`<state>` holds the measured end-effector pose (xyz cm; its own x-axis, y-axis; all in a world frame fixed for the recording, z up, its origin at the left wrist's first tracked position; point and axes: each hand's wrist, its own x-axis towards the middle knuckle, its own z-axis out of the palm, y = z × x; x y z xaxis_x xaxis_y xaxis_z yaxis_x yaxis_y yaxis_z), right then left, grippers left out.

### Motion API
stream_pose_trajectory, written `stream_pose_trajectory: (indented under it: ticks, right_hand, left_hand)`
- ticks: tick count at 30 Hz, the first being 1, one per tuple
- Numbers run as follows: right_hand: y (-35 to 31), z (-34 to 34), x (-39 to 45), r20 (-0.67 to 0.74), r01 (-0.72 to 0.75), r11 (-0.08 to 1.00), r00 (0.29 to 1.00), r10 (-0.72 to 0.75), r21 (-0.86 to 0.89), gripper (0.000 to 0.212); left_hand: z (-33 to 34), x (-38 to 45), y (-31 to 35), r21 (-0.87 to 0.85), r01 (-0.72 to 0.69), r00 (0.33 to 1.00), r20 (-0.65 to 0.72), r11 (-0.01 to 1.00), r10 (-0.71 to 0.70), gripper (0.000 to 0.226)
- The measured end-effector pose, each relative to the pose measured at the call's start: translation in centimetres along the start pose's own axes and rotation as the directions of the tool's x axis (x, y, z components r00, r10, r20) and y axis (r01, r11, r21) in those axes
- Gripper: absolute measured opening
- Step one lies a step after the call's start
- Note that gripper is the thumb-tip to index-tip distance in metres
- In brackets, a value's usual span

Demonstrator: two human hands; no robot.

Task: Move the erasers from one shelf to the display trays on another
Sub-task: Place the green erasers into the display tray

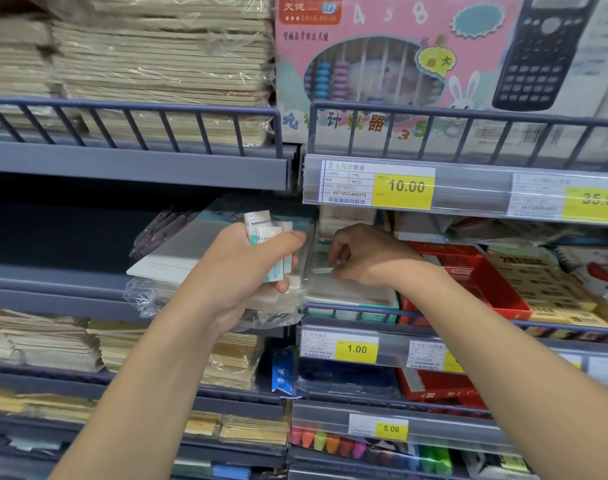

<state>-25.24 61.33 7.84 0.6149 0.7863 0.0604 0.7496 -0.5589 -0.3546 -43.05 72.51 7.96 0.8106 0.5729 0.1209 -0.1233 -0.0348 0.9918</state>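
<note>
the left hand grips a small bundle of white erasers with its fingers and thumb curled around them, in front of the middle shelf. just beside it, the right hand reaches into the teal display tray on the same shelf and pinches something small with curled fingers, but it is too blurred to tell what. a red tray stands next to the teal one, and a yellow price tag sits below on the rail.

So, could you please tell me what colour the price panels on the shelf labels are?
Yellow price panels, head view.
</note>
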Motion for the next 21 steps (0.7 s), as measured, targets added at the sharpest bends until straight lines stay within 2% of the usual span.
stream_pose_trajectory:
  ticks: [4, 8, 11, 12, 13, 15, 16, 18, 21]
  right_hand:
    - [-0.1, 0.2, 0.0, 0.000, -0.013, 1.000, 1.000, 0.013, -0.001, 0.018]
    - [-0.4, 0.1, -0.1, 0.023, -0.020, 1.000, 1.000, 0.020, 0.010, 0.007]
    - [-0.5, -0.9, -1.2, 0.002, 0.034, 0.999, 0.999, -0.034, 0.030, 0.007]
    - [-0.5, -1.2, -1.8, -0.037, 0.079, 0.990, 0.997, -0.075, 0.118, 0.006]
    - [-0.5, -1.4, -2.7, -0.063, 0.133, 0.952, 0.991, -0.120, 0.277, 0.010]
    - [-0.6, -1.5, -4.8, -0.074, 0.229, 0.751, 0.969, -0.235, 0.620, 0.022]
    - [-0.7, -1.4, -5.6, -0.088, 0.264, 0.675, 0.955, -0.284, 0.689, 0.028]
    - [-1.3, -0.9, -6.6, -0.125, 0.308, 0.667, 0.943, -0.308, 0.678, 0.039]
    - [-2.3, 0.0, -6.8, -0.246, 0.338, 0.760, 0.940, -0.238, 0.555, 0.041]
  left_hand:
    - [0.1, 0.0, 0.0, 0.002, 0.003, 1.000, 0.014, 1.000, -0.003, 0.018]
    - [0.4, -0.1, 0.1, 0.025, -0.014, 0.999, 0.045, 1.000, 0.013, 0.020]
    - [0.6, -0.2, 0.1, 0.035, -0.025, 0.998, 0.052, 0.999, 0.023, 0.026]
    - [0.7, -0.2, 0.1, 0.038, -0.029, 0.998, 0.050, 0.999, 0.027, 0.027]
    - [0.8, -0.2, 0.1, 0.042, -0.036, 0.998, 0.050, 0.998, 0.034, 0.027]
    - [1.1, -0.3, 0.1, 0.033, -0.059, 0.996, 0.063, 0.998, 0.057, 0.025]
    - [1.3, -0.3, 0.1, 0.020, -0.073, 0.995, 0.071, 0.997, 0.072, 0.027]
    - [1.6, -0.4, 0.1, 0.005, -0.083, 0.994, 0.077, 0.997, 0.082, 0.031]
    - [2.0, -0.4, 0.1, 0.006, -0.066, 0.996, 0.065, 0.998, 0.065, 0.032]
